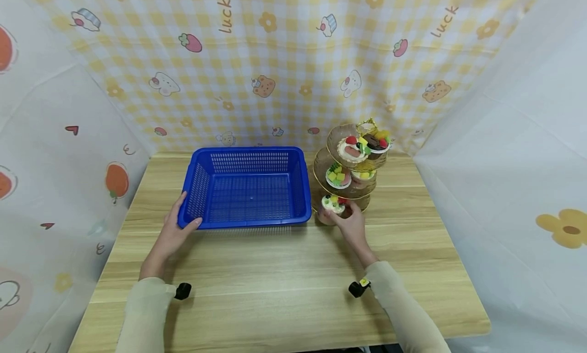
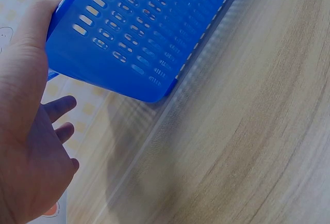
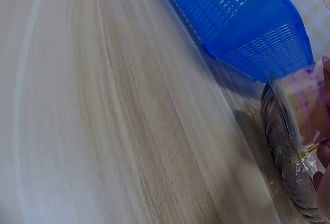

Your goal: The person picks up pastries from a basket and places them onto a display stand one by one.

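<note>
My left hand [image 1: 176,229] grips the front left corner of a blue plastic basket [image 1: 251,224], thumb at the rim. In the left wrist view several fingers of that hand [image 2: 31,131] hang below the rim, off the basket wall [image 2: 103,64]. My right hand [image 1: 352,228] holds a cream-topped cupcake [image 1: 331,206] with fruit pieces, at the bottom tier of a three-tier stand [image 1: 321,182]. The right wrist view shows the cupcake's pink-streaked side [image 3: 304,102] over the clear ribbed tray [image 3: 281,152]; most of the hand is cut off there.
On the middle tier stand a fruit-topped cupcake [image 1: 338,177] and another cupcake [image 1: 364,176]. The top tier bears a cream cupcake [image 1: 352,150] and a chocolate one [image 1: 377,143]. A wooden table [image 1: 275,281] lies beneath, with a checked curtain [image 1: 284,52] behind.
</note>
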`<state>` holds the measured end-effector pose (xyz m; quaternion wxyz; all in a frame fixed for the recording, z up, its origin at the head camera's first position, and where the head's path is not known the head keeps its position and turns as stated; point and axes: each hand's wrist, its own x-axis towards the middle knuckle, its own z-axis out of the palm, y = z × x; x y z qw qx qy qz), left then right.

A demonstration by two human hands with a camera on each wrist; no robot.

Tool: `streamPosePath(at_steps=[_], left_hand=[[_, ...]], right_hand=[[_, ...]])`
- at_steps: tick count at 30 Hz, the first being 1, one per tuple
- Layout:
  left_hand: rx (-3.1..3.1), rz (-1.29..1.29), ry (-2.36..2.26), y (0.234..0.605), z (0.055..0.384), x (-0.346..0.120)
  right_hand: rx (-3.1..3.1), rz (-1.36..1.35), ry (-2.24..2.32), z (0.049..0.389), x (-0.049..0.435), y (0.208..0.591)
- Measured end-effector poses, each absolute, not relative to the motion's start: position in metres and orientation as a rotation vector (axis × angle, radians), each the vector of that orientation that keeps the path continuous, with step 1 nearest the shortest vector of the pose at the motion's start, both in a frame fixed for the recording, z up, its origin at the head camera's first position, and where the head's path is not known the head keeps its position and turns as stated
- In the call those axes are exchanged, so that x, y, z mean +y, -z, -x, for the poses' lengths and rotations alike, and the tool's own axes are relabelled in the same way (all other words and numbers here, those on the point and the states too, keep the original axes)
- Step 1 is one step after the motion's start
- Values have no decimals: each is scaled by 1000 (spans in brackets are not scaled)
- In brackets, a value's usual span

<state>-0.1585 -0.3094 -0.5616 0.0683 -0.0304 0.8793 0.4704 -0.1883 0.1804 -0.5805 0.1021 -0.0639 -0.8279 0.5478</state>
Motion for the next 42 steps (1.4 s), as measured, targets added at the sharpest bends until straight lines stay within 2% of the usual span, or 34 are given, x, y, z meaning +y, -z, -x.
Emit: streamPosePath(at_steps=[13, 25, 42], left_hand=[[2652, 93, -1424, 564, 159, -310], [2649, 96, -1417, 560, 157, -308], [2652, 103, -1419, 560, 157, -307]], right_hand=[[-2444, 231, -1562, 202, 178, 584], [-2364, 152, -1610, 220, 184, 591], [-2382, 17, -1402, 229, 191, 603]])
